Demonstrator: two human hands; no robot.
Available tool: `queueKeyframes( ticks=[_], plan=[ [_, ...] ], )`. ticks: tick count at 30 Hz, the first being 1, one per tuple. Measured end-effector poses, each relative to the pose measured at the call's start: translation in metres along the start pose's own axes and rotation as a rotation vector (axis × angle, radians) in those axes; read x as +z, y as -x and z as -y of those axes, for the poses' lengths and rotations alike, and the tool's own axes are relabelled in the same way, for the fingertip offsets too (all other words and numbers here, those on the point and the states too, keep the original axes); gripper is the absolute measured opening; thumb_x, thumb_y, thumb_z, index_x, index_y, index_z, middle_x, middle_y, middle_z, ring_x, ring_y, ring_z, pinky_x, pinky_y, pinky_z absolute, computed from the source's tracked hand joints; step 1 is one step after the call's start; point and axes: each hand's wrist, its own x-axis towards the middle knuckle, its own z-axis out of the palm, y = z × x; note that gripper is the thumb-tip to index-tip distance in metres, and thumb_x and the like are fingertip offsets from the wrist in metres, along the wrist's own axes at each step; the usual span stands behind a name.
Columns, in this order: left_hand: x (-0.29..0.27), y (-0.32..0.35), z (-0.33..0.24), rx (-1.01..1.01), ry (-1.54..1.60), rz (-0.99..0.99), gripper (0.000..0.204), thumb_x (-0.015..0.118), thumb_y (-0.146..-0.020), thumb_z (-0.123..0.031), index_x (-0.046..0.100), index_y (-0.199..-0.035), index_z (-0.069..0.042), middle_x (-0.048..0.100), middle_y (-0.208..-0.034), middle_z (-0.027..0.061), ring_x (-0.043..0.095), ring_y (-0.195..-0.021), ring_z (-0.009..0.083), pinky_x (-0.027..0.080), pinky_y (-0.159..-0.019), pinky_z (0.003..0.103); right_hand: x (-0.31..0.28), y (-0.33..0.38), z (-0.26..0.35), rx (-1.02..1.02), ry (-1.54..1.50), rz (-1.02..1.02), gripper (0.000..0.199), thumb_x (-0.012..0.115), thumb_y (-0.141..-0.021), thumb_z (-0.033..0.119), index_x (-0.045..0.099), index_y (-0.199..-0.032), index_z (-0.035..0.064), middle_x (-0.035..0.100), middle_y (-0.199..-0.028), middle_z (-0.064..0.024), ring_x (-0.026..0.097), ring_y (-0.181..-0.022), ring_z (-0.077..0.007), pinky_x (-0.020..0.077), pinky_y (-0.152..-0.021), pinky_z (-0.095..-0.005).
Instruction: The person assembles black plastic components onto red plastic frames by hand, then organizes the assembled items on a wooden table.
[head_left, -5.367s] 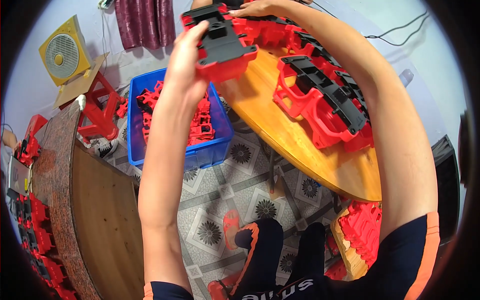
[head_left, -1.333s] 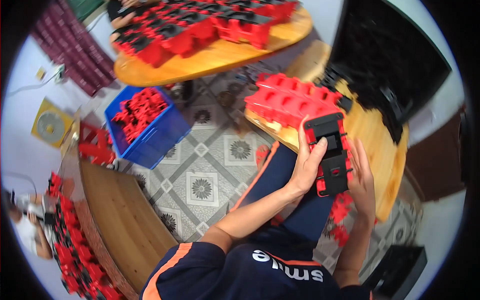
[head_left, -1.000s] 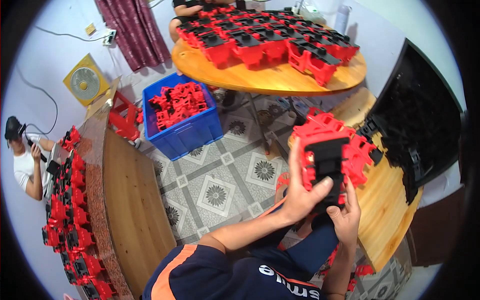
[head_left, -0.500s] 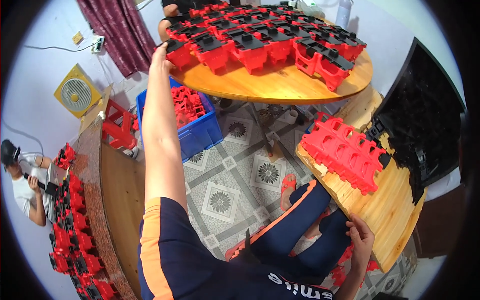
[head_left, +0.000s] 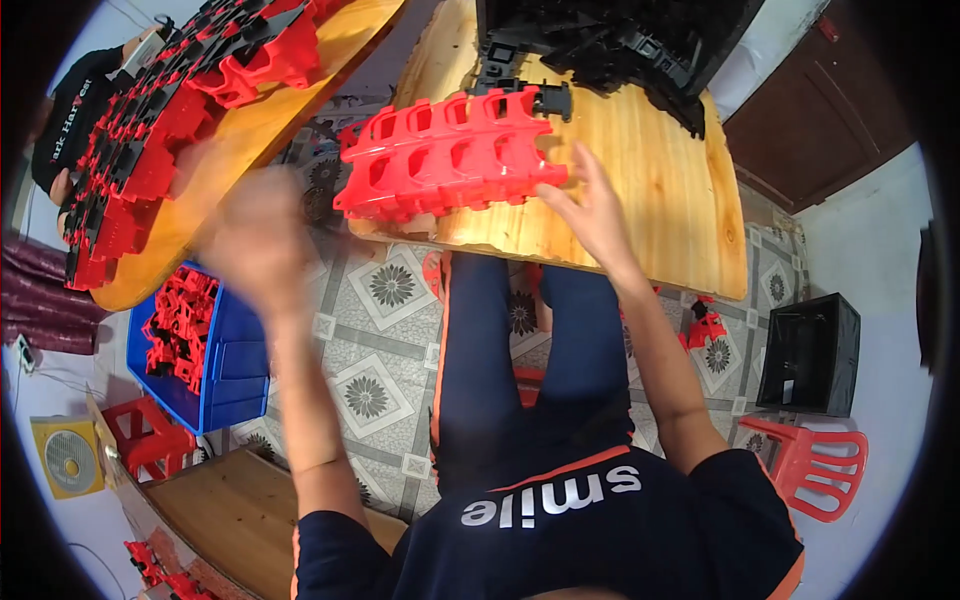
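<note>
A row of red plastic frames (head_left: 450, 150) with arched openings lies along the near left part of a wooden board (head_left: 650, 190) in front of me. At the row's right end is my right hand (head_left: 592, 212), thumb and forefinger apart, with the thumb close to or touching the last frame. My left hand (head_left: 255, 240) is smeared by motion between the row and the other table; its fingers cannot be made out. Just behind the row lie several black plastic pieces (head_left: 545, 98). More black parts (head_left: 640, 60) are heaped in a black container behind them.
A wooden table (head_left: 345, 60) at the left carries many red-and-black units (head_left: 160, 130), with another person (head_left: 75, 120) beyond. Below it stands a blue crate (head_left: 235, 370) of red parts. A red stool (head_left: 150, 440), fan (head_left: 68, 460), red chair (head_left: 820, 470) and black bin (head_left: 810, 355) surround me.
My view has turned right toward the board. My left hand has come away from the units on the table. My right hand has risen from the board's near edge to the red row.
</note>
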Motion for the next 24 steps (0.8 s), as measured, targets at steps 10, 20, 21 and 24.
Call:
queueKeyframes(
  ticks=[10,20,21,24],
  plan=[
    [0.120,0.020,-0.170,0.103,0.195,0.439,0.078,0.068,-0.082,-0.051,0.039,-0.147,-0.021,0.044,-0.144,0.0159,0.039,-0.133,0.0372,0.030,-0.106,0.057,-0.097,0.023,-0.009,0.345,-0.190,0.209,0.014,0.069,-0.088,0.010,0.063,-0.093,-0.0014,0.068,-0.088,-0.0068,0.063,-0.082,-0.0122,0.0484,-0.074,-0.0257],
    [0.063,0.034,-0.232,-1.166,1.707,0.152,0.092,0.065,-0.084,-0.002,0.006,-0.155,-0.013,0.048,-0.135,0.0181,0.053,-0.121,0.0248,0.048,-0.098,0.039,-0.105,-0.079,0.038,0.024,-0.225,0.597,0.028,0.065,-0.089,0.022,0.067,-0.110,0.0037,0.069,-0.111,-0.0063,0.063,-0.105,-0.0259,0.0465,-0.092,-0.0419],
    [0.060,0.037,-0.229,-1.166,1.702,0.152,0.092,0.065,-0.084,-0.002,0.006,-0.155,-0.013,0.048,-0.135,0.0181,0.053,-0.121,0.0248,0.048,-0.098,0.039,-0.075,-0.104,0.017,-0.173,-0.093,0.511,0.034,0.065,-0.089,0.023,0.064,-0.115,0.0012,0.066,-0.117,-0.0102,0.060,-0.112,-0.0272,0.0445,-0.095,-0.0404],
    [0.060,0.049,-0.218,-1.301,1.715,0.108,0.060,0.060,-0.089,-0.008,0.034,-0.142,-0.008,0.054,-0.130,0.0114,0.057,-0.115,0.0223,0.048,-0.099,0.040,0.021,-0.154,-0.072,-0.453,0.476,0.331,0.055,0.070,-0.083,0.023,0.054,-0.131,0.0009,0.058,-0.128,-0.0173,0.046,-0.129,-0.0287,0.0368,-0.105,-0.0401]
  ],
)
